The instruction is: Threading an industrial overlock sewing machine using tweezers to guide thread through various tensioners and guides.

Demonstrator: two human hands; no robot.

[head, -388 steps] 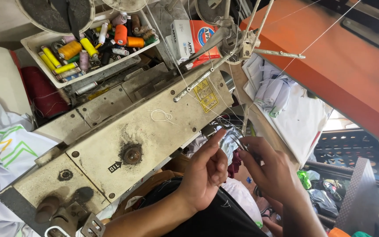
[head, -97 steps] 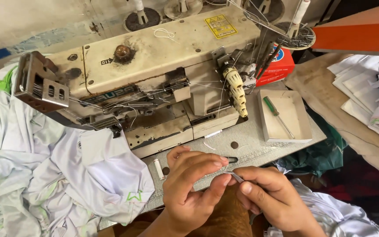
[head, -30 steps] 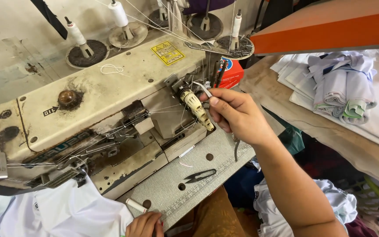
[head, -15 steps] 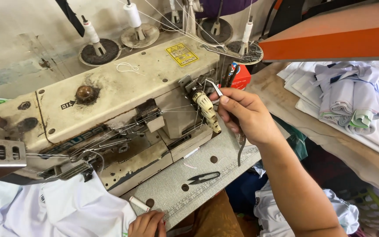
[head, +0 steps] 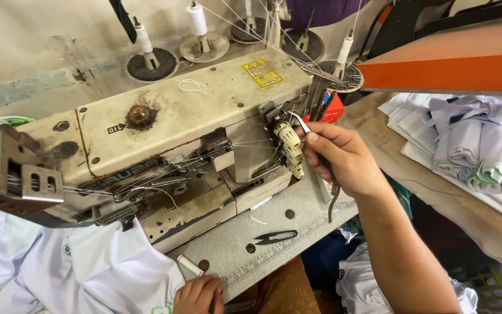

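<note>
Head view: an industrial sewing machine [head: 164,145], cream and worn, is seen from above. The right hand [head: 341,160] is raised at the machine's right end, thumb and forefinger pressed together on slim metal tweezers [head: 302,124], whose tip points up and left, just beside the stacked cream tension discs [head: 289,150] lying directly left of the grip. The tweezers' long axis runs diagonally through the fist, its lower end hanging below the palm. Thread snips [head: 275,236] lie well below that grip on the grey work plate [head: 262,244]. The left hand [head: 200,294], far from the discs, rests curled at the plate's near edge beside white fabric [head: 100,273]; nothing can be seen held in it.
</note>
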